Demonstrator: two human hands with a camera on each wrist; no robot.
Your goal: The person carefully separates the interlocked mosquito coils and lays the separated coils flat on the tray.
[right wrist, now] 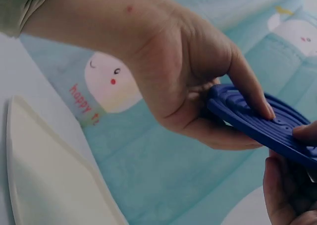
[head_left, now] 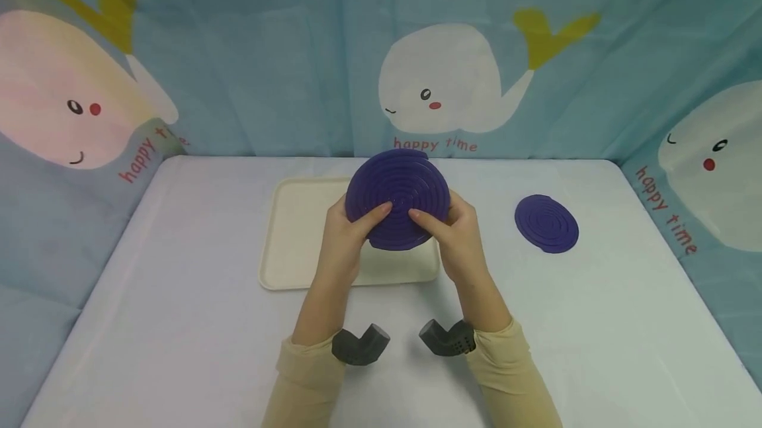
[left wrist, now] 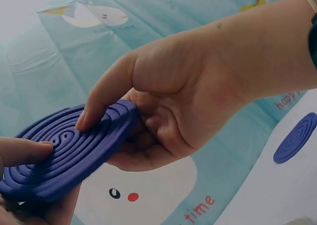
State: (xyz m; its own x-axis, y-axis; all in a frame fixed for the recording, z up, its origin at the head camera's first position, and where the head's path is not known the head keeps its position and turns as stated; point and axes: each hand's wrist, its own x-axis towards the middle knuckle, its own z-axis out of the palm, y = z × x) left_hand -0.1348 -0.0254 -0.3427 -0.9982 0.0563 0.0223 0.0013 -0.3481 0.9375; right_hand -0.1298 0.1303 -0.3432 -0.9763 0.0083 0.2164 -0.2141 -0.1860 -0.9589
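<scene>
Both hands hold a dark purple-blue round mat point(head_left: 397, 183), like a coaster, shaped as a spiral coil of thick cord. It is raised above the tray, tilted with its ridged face up. The left hand point(head_left: 344, 229) grips its left side, thumb on the face near the centre and fingers underneath. On the opposite side, the right hand point(head_left: 454, 233) grips it the same way, its thumb close to the other. The left wrist view shows the right hand point(left wrist: 168, 96) pinching the edge; the right wrist view shows the left hand point(right wrist: 198, 86). Fingers beneath are partly hidden.
A cream rectangular tray point(head_left: 297, 236) lies on the white table point(head_left: 178, 348) behind and below the hands. A second spiral mat point(head_left: 546, 223) of the same colour lies flat to the right. A blue curtain point(head_left: 286, 51) with whale prints stands behind the table.
</scene>
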